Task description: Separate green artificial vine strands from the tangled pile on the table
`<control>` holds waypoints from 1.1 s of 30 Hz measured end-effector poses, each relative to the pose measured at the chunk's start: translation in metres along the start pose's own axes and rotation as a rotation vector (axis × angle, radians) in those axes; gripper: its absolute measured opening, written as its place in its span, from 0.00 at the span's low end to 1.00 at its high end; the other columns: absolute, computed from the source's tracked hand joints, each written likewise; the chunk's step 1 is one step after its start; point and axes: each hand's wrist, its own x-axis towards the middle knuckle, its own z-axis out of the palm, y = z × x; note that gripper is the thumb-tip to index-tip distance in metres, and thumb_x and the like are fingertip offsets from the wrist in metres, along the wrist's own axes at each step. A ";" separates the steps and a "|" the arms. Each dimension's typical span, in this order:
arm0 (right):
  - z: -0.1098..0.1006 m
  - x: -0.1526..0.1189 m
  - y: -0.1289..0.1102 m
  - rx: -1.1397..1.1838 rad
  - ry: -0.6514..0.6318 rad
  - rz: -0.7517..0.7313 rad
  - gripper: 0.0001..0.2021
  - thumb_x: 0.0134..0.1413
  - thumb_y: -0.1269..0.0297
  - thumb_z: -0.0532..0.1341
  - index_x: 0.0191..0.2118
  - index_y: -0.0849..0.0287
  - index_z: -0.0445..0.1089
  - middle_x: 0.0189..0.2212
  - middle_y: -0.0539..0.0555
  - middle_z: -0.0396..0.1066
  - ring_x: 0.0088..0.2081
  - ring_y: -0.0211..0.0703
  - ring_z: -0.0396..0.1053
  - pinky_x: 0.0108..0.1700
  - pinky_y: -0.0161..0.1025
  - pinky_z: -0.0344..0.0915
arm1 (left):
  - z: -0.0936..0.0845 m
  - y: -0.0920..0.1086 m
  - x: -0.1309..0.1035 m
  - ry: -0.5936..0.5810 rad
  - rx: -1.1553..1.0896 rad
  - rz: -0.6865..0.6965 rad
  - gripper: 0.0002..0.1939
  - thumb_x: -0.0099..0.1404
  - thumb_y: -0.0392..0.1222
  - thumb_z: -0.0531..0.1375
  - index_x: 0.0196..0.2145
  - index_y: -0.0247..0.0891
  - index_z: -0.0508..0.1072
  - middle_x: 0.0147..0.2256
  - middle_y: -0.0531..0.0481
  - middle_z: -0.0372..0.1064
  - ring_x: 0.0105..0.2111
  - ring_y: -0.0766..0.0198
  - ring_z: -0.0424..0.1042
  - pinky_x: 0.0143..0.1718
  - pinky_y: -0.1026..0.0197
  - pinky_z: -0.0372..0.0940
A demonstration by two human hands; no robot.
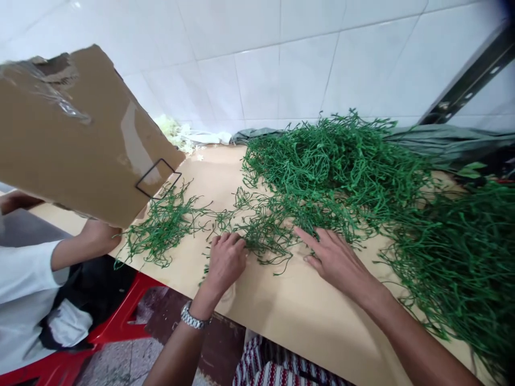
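My left hand (228, 261) is closed, knuckles up, over the tabletop. Green artificial stems (206, 269) poke out beside its fingers, and the rest of what it grips is hidden by the palm. To the right, my right hand (337, 261) is open, index finger stretched toward a loose patch of thin green stems (265, 236). Its fingertips touch or hover just over the strands; I cannot tell which. Another small heap of green stems (163, 230) lies left of my left hand.
A large green pile (333, 161) lies along the wall, and another (462, 262) covers the right side. A cardboard sheet (80, 139) stands tilted at left, partly hiding a co-worker's arm (88, 244). A red stool (120, 316) is below the table (298, 321). A metal post (470, 75) rises at right.
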 end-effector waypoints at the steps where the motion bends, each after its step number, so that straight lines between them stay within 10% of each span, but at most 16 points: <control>1: -0.003 -0.004 0.000 -0.009 0.021 0.007 0.29 0.53 0.67 0.56 0.61 0.52 0.50 0.44 0.61 0.62 0.44 0.52 0.61 0.43 0.45 0.61 | -0.001 -0.003 0.002 0.037 -0.018 -0.001 0.07 0.59 0.38 0.54 0.27 0.38 0.71 0.32 0.46 0.70 0.35 0.56 0.66 0.37 0.54 0.58; 10: -0.004 -0.004 -0.011 0.030 0.050 0.004 0.22 0.53 0.60 0.57 0.55 0.52 0.59 0.56 0.62 0.54 0.55 0.57 0.53 0.50 0.54 0.53 | -0.047 0.012 0.041 0.500 -0.461 0.020 0.08 0.61 0.36 0.53 0.26 0.35 0.67 0.23 0.52 0.65 0.26 0.68 0.65 0.29 0.66 0.60; 15: 0.011 -0.007 0.010 0.207 0.090 0.106 0.16 0.56 0.63 0.53 0.51 0.55 0.65 0.50 0.60 0.62 0.49 0.50 0.61 0.45 0.45 0.61 | -0.048 -0.012 0.074 0.750 -0.496 -0.273 0.10 0.63 0.39 0.50 0.27 0.35 0.66 0.21 0.55 0.61 0.22 0.70 0.62 0.25 0.67 0.57; 21: -0.012 -0.004 0.042 0.763 0.399 0.367 0.13 0.56 0.59 0.53 0.40 0.59 0.71 0.36 0.54 0.68 0.38 0.42 0.67 0.39 0.38 0.64 | -0.002 -0.017 0.081 0.364 -0.376 -0.112 0.05 0.56 0.37 0.54 0.28 0.36 0.69 0.27 0.49 0.67 0.29 0.61 0.67 0.32 0.61 0.62; 26: -0.024 0.002 0.053 0.866 0.598 0.469 0.11 0.55 0.60 0.54 0.39 0.58 0.71 0.35 0.52 0.69 0.37 0.41 0.67 0.39 0.39 0.63 | -0.001 -0.002 0.055 0.394 -0.185 0.022 0.16 0.59 0.36 0.52 0.45 0.35 0.67 0.44 0.40 0.66 0.46 0.53 0.63 0.47 0.52 0.58; 29: -0.018 0.009 0.043 0.668 0.517 0.313 0.14 0.56 0.62 0.52 0.45 0.58 0.69 0.41 0.56 0.67 0.44 0.45 0.65 0.45 0.43 0.61 | -0.016 0.006 0.037 0.386 -0.117 0.169 0.14 0.59 0.37 0.53 0.44 0.36 0.68 0.43 0.41 0.66 0.43 0.54 0.64 0.44 0.51 0.58; 33: -0.002 0.022 0.019 0.292 0.196 0.033 0.20 0.57 0.60 0.52 0.55 0.55 0.61 0.55 0.59 0.57 0.55 0.54 0.53 0.53 0.51 0.52 | -0.017 0.023 0.010 -0.027 -0.165 0.520 0.15 0.59 0.35 0.52 0.45 0.38 0.68 0.43 0.43 0.68 0.41 0.57 0.65 0.44 0.52 0.58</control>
